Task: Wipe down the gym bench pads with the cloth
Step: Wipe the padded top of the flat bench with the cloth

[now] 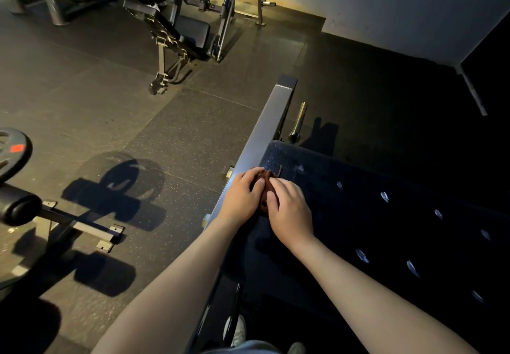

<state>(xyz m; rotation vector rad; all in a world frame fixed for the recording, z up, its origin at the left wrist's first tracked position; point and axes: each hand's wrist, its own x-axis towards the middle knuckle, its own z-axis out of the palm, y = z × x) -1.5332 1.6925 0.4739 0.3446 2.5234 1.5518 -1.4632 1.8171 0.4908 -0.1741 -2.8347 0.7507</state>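
Two hands, left point(242, 193) and right point(289, 210), share one brown cloth point(266, 185); one bench pad point(386, 229) beneath them.

Only 1 view here — a wide-angle camera at head height, looking forward and steeply down along both bare forearms. The hands, left hand point(242, 196) and right hand point(289, 210), sit near frame centre, close to the lens, over the near bench pad point(372, 215). Straight lines bow toward the edges. Farther off, at the top of frame, the floor point(138, 110) runs to another bench point(176, 33) and a wall point(400, 8) — well away from the camera.
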